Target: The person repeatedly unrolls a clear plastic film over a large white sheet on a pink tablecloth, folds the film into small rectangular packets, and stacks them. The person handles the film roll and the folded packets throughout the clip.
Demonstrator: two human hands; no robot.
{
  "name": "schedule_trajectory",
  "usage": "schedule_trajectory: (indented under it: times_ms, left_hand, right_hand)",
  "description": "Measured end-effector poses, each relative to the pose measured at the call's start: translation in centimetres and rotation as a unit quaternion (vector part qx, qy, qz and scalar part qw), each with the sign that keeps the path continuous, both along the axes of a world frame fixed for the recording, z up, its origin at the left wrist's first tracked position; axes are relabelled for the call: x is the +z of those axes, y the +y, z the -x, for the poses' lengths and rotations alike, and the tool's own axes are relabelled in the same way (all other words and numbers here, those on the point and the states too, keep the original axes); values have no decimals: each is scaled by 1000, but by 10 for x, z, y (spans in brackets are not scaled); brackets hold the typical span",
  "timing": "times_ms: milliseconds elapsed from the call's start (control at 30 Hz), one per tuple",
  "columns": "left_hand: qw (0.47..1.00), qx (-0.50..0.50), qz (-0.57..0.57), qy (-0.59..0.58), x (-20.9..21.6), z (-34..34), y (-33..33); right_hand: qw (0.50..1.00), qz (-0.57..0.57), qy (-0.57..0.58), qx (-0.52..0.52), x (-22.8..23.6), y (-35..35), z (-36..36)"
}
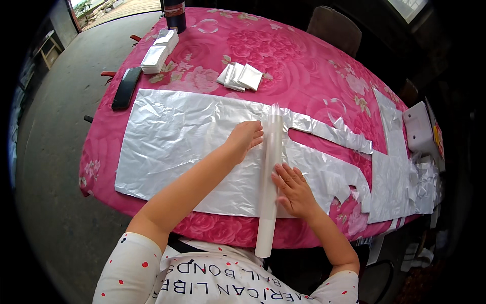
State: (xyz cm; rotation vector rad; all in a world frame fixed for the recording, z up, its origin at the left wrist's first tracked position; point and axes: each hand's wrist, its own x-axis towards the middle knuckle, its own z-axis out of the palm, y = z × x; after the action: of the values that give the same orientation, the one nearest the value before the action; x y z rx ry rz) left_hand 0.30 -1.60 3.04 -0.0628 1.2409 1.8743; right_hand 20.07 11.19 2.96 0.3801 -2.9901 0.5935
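Observation:
A thin, shiny whitish plastic sheet (172, 137) lies flat across the table, its right end cut into strips around an opening, like an apron. Across it lies a long pale tube (271, 187), its near end jutting past the table edge towards my body. My left hand (246, 139) is just left of the tube's far part, fingers stretched out and holding nothing; its thumb is partly hidden. Against the tube's right side, around its middle, my right hand (293, 191) has its fingers spread, fingertips at the tube's edge. Whether my left fingertips touch the tube, I cannot tell.
Folded white packets (243, 77) lie beyond the sheet; stacked ones (155, 58) stand far left near a black phone (126, 88) and dark bottle (175, 17). More plastic sheets (390, 177) and a white container (419, 126) sit right. A chair (334, 30) stands behind the pink flowered tablecloth (298, 55).

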Motion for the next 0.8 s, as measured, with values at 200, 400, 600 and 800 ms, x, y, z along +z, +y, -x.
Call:
schedule_trajectory:
  times_ms: [200, 400, 600, 800]
  left_hand:
    - [984, 11, 23, 174, 23, -20, -114]
    - [959, 145, 84, 229, 26, -26, -249]
    - [934, 183, 167, 255, 1, -58, -345]
    - [918, 210, 190, 276, -20, -82, -359]
  right_hand:
    - [994, 25, -12, 105, 8, -84, 62]
    - [920, 235, -44, 310, 35, -186, 85]
    - [968, 104, 22, 229, 14, -153, 141]
    - [955, -3, 15, 297, -3, -180, 181]
